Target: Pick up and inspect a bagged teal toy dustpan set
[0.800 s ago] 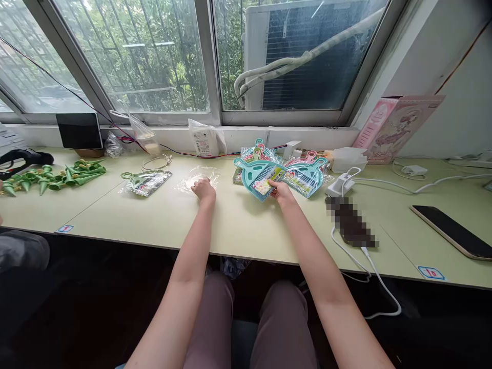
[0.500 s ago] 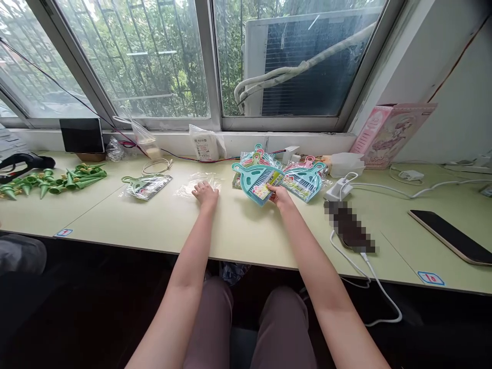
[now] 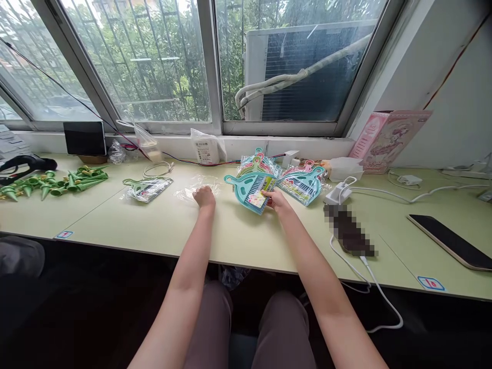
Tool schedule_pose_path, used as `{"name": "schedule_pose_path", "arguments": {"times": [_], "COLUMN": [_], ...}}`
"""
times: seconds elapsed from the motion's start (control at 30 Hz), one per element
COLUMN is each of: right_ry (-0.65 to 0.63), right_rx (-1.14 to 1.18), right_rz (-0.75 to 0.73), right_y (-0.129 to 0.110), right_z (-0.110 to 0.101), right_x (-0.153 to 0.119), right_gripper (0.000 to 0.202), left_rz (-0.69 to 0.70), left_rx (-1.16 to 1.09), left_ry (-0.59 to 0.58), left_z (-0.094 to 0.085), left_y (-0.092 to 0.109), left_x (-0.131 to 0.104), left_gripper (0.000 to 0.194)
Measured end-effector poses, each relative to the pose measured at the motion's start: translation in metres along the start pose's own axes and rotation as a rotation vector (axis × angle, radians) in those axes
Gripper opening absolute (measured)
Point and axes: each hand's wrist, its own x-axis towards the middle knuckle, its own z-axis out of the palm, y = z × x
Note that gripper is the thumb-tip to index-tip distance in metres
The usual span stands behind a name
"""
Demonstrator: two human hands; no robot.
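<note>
My right hand (image 3: 277, 201) grips the near edge of a teal mini dustpan-and-brush set (image 3: 249, 189), held just above the pale green table (image 3: 238, 236). Behind it lies a pile of similar teal and pink sets (image 3: 295, 179) in plastic wrap. My left hand (image 3: 204, 197) rests with curled fingers on the near edge of an empty clear plastic bag (image 3: 194, 185) lying flat on the table. A bagged set (image 3: 148, 187) lies further left.
Green cone-shaped pieces (image 3: 57, 182) lie at the far left beside a black tool. A small dark screen (image 3: 85, 138) leans at the windowsill. White chargers and cables (image 3: 346, 192), a blurred object (image 3: 348, 230) and a phone (image 3: 449, 241) lie to the right. A pink box (image 3: 388, 138) leans on the wall.
My right hand has drawn the teal set leftward, away from the pile and closer to my left hand. My left hand has stayed on the clear bag.
</note>
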Motion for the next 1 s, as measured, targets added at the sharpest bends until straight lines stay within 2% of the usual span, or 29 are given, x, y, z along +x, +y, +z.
{"name": "schedule_pose_path", "arguments": {"times": [0.1,0.3,0.43,0.57,0.67,0.77,0.87,1.0], "right_ry": [-0.021,-0.055,-0.112,-0.209,-0.297,-0.286,-0.234,-0.172], "right_rx": [-0.033,-0.005,0.071,0.049,-0.023,-0.054,0.0,0.108], "right_rz": [0.016,0.019,-0.014,-0.046,-0.048,-0.064,-0.076,-0.086], "right_y": [0.001,0.004,0.003,0.001,0.001,0.004,0.005,0.005], "right_z": [0.001,0.007,0.014,0.017,0.016,0.016,0.018,0.021], "right_x": [-0.001,-0.005,-0.01,-0.016,-0.018,-0.017,-0.017,-0.017], "right_gripper": [0.02,0.02,0.014,0.014,0.017,0.018,0.018,0.018], "left_rz": [0.016,0.097,0.215,0.312,0.306,0.35,0.464,0.583], "left_rx": [-0.002,-0.174,-0.269,-0.339,-0.403,-0.445,-0.443,-0.426], "left_ry": [0.029,0.326,0.419,0.483,0.559,0.633,0.657,0.585], "left_z": [-0.001,-0.015,-0.022,-0.017,-0.012,-0.009,-0.005,0.003], "left_y": [0.001,0.01,0.02,0.021,0.017,0.014,0.017,0.024], "left_x": [-0.002,-0.014,-0.026,-0.027,-0.02,-0.015,-0.015,-0.016], "left_gripper": [0.032,0.044,0.041,0.036,0.036,0.031,0.026,0.031]}}
